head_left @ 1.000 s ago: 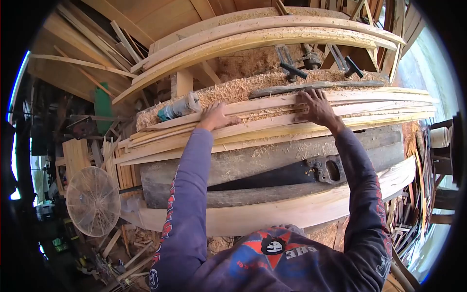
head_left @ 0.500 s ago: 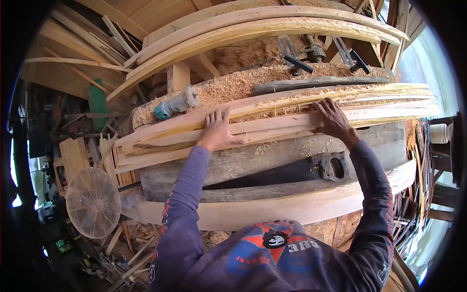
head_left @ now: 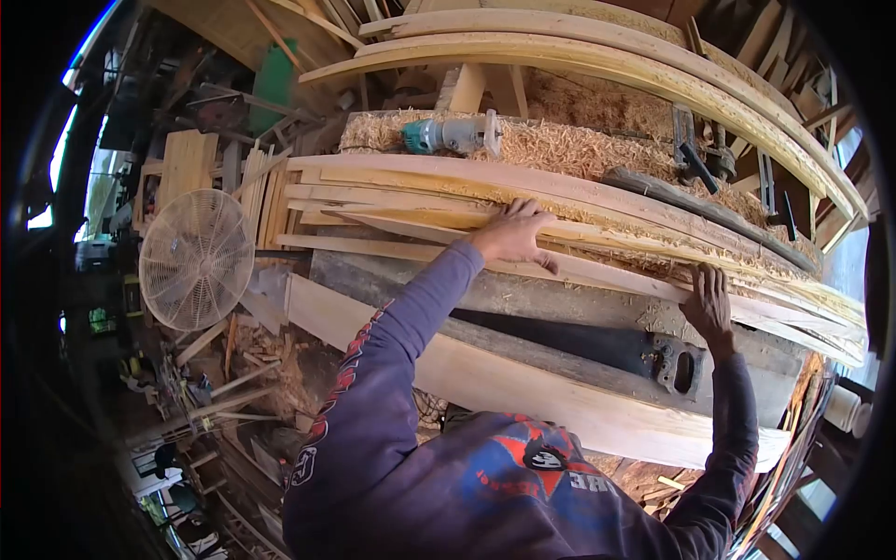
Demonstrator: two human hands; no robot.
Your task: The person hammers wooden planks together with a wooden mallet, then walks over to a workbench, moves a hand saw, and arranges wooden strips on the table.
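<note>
Several long, slightly curved wooden strips lie side by side on the bench, with shavings between them. My left hand reaches over a pale wooden strip near the front, fingers on its far side and thumb at its near edge. Farther right, my right hand has its fingers curled over the same strip; its thumb is hidden. A handsaw lies flat on the weathered grey board just in front of the strips.
A teal power tool rests among wood shavings behind the strips. Bar clamps and curved beams are farther back. A round fan stands at left. A wide pale plank runs along the bench front.
My view has turned, so the bench appears shifted and tilted. Both hands remain on the strips, and my right hand now sits at the front strip's edge, farther from my left.
</note>
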